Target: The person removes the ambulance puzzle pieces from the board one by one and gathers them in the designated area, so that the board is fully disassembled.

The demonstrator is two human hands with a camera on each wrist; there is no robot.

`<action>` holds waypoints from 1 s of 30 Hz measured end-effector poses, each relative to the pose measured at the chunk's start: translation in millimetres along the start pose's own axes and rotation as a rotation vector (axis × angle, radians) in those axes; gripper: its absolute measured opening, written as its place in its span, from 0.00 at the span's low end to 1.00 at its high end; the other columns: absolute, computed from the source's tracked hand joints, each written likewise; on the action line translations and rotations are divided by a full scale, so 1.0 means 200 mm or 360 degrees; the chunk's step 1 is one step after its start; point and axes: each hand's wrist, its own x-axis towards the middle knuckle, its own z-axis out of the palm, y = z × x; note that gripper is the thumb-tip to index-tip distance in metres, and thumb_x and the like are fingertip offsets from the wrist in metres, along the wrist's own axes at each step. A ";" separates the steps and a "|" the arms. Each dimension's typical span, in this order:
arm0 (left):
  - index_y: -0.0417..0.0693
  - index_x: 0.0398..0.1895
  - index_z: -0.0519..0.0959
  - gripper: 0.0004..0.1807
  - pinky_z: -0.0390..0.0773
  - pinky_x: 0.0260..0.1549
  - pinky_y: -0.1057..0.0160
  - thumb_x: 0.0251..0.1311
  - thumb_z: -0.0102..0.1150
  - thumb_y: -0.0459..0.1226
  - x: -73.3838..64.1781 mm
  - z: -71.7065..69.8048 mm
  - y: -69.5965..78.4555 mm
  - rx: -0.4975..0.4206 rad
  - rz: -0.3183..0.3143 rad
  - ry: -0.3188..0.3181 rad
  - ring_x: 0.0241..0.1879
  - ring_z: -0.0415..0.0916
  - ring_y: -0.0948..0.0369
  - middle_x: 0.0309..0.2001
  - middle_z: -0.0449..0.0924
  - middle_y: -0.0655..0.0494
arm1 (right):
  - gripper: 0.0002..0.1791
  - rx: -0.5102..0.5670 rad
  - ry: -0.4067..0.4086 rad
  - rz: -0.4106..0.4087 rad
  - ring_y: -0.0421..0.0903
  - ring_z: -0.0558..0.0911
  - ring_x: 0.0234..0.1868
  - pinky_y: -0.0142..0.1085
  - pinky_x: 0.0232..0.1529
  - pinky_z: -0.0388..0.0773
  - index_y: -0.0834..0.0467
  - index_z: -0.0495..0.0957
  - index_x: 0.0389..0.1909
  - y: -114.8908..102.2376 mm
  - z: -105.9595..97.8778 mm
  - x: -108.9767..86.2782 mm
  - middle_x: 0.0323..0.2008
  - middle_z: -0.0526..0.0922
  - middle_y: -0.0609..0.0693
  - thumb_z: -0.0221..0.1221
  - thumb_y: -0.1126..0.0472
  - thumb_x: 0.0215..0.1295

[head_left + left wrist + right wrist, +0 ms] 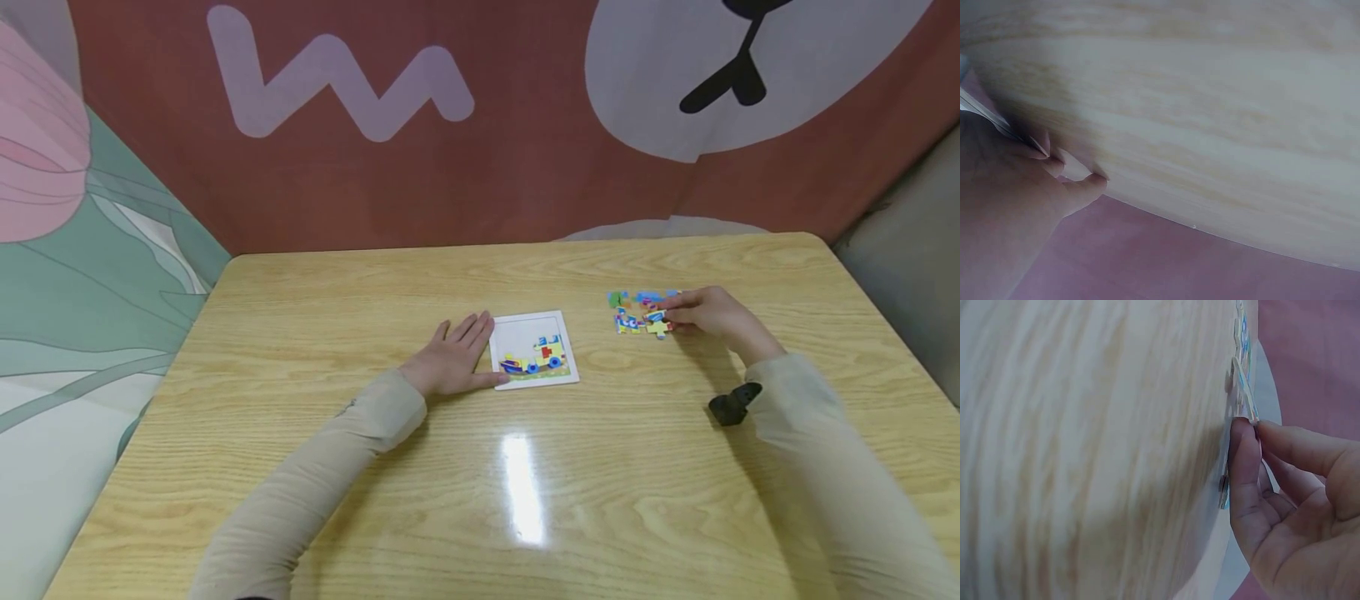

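Observation:
A square white puzzle board (531, 323) lies on the table, its lower part filled with joined pieces (536, 360) that show a yellow, blue and red vehicle. My left hand (453, 360) rests at the board's left edge, fingers spread and straight, the thumb over the lower left corner. To the right, my right hand (708, 315) is at a group of loose puzzle pieces (628, 321). Between thumb and fingers it pinches one puzzle piece (1246, 394), tilted up from the table in the right wrist view. The fingers hide part of the group.
The wooden table (360, 308) runs back to a red-brown printed wall (525, 183). A black device (731, 406) sits at the right cuff. Light reflects off the tabletop in front of the board.

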 end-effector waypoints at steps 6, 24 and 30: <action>0.50 0.76 0.29 0.52 0.36 0.74 0.45 0.61 0.32 0.71 0.00 0.00 0.00 -0.0003 0.0006 0.0006 0.78 0.27 0.58 0.78 0.25 0.56 | 0.25 0.0023 -0.0011 0.0010 0.28 0.81 0.30 0.26 0.37 0.81 0.76 0.64 0.62 0.01 0.00 0.00 0.32 0.78 0.31 0.52 0.64 0.71; 0.50 0.76 0.30 0.52 0.36 0.74 0.45 0.62 0.32 0.70 -0.01 0.00 0.00 -0.0004 0.0013 0.0025 0.78 0.27 0.58 0.78 0.26 0.56 | 0.26 0.0019 -0.0012 0.0010 0.28 0.81 0.30 0.25 0.36 0.80 0.75 0.63 0.63 0.01 0.00 0.01 0.31 0.79 0.31 0.51 0.62 0.72; 0.50 0.76 0.29 0.52 0.35 0.74 0.45 0.62 0.32 0.70 -0.01 0.00 0.00 -0.0003 0.0011 0.0016 0.78 0.26 0.58 0.78 0.25 0.56 | 0.25 0.0005 -0.0009 0.0032 0.28 0.80 0.30 0.25 0.37 0.80 0.76 0.62 0.63 0.00 0.00 0.00 0.31 0.78 0.31 0.48 0.63 0.72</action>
